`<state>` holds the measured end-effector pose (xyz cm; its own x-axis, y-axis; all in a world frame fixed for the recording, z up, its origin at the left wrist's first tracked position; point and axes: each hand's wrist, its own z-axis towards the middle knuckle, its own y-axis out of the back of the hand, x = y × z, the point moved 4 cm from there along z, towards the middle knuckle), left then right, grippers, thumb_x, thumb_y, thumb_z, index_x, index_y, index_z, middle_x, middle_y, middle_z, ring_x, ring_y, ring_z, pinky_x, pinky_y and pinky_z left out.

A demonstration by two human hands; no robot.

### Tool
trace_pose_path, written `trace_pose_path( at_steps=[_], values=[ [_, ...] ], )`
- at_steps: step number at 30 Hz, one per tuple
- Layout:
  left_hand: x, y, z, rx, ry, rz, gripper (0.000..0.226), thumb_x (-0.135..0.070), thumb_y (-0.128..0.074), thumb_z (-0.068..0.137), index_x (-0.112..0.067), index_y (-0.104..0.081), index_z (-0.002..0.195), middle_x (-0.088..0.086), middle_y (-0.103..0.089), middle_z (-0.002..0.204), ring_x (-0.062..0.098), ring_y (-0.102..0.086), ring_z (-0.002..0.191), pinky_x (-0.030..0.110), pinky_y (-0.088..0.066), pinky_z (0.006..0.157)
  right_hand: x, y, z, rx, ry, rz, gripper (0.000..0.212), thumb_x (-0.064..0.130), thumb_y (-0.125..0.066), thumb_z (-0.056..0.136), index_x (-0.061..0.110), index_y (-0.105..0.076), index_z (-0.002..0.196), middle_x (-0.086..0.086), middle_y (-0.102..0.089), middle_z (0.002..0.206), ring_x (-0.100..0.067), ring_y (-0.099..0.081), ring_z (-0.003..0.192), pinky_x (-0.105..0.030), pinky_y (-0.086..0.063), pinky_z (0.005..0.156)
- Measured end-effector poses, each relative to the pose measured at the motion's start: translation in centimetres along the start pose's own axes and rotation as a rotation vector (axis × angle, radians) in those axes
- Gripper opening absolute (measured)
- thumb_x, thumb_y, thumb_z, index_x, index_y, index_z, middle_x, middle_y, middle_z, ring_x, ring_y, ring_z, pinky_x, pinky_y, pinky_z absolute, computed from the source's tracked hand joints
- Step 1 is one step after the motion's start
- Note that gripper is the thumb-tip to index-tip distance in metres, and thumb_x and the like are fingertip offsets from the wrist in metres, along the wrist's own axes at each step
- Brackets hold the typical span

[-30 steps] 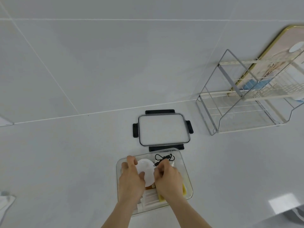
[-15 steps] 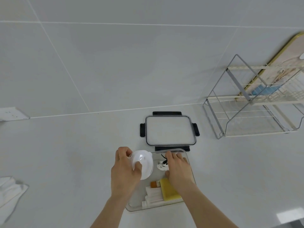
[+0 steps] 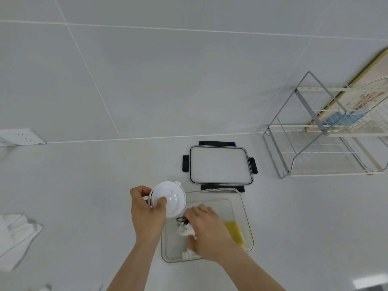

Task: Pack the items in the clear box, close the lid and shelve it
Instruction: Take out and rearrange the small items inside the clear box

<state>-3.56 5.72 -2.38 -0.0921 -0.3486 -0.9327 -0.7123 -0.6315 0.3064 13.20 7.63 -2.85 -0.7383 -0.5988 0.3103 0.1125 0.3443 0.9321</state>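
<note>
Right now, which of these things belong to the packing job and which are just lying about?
Job: clear box, its lid, round white container in left hand, small white item under right hand, yellow sponge, wire rack.

Lying about: white cloth, wall socket.

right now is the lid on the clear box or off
Off. The lid lies flat on the counter behind the clear box, whose top is open with the right hand inside.

Clear box (image 3: 245, 211) on counter (image 3: 84, 185), near front edge. Lid (image 3: 219, 162) flat just behind box. Wire rack (image 3: 315, 143) well right of lid, against wall. Cloth (image 3: 16, 234) far left. Wall socket (image 3: 21, 137) behind cloth. Sponge (image 3: 234, 232) in box, right side.
</note>
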Motion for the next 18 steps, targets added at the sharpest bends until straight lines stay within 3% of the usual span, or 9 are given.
trace_pose_path(
  at_steps=[5, 9, 14, 18],
  values=[
    [-0.2, 0.8, 0.4, -0.022, 0.006, -0.013, 0.04, -0.007, -0.07, 0.077, -0.024, -0.042, 0.102, -0.011, -0.054, 0.101, 0.016, -0.059, 0.088, 0.037, -0.048, 0.07, 1.6, -2.7, -0.4, 0.205, 0.003, 0.111, 0.049, 0.029, -0.065, 0.085, 0.015, -0.052, 0.13, -0.007, -0.061, 0.122, -0.028, -0.048, 0.115, -0.039, -0.04, 0.098],
    [-0.1, 1.2, 0.2, -0.03, 0.002, -0.017, 0.041, -0.008, -0.071, 0.077, -0.024, -0.042, 0.101, -0.012, -0.054, 0.1, 0.015, -0.06, 0.087, 0.034, -0.046, 0.066, 1.4, -2.9, -0.2, 0.296, -0.019, 0.248, 0.066, 0.037, -0.063, 0.094, 0.021, -0.036, 0.152, -0.006, -0.054, 0.143, -0.028, -0.041, 0.129, -0.04, -0.036, 0.108],
    [-0.2, 1.4, -0.2, -0.029, 0.005, -0.02, 0.041, -0.008, -0.07, 0.076, -0.025, -0.043, 0.102, -0.013, -0.054, 0.101, 0.014, -0.06, 0.088, 0.033, -0.047, 0.066, 0.7, -2.3, -0.2, 0.093, -0.071, 0.282, 0.039, 0.017, -0.06, 0.092, 0.022, -0.055, 0.13, -0.001, -0.061, 0.126, -0.024, -0.055, 0.113, -0.032, -0.043, 0.089],
    [-0.7, 0.9, -0.3, -0.007, -0.014, -0.033, 0.043, -0.007, -0.07, 0.076, -0.027, -0.043, 0.102, -0.014, -0.055, 0.102, 0.012, -0.059, 0.088, 0.032, -0.046, 0.064, 0.1, -2.2, -0.4, 0.033, -0.121, 0.387, 0.031, 0.014, -0.056, 0.093, 0.026, -0.07, 0.117, 0.007, -0.072, 0.117, -0.015, -0.062, 0.106, -0.027, -0.048, 0.089]
  ],
)
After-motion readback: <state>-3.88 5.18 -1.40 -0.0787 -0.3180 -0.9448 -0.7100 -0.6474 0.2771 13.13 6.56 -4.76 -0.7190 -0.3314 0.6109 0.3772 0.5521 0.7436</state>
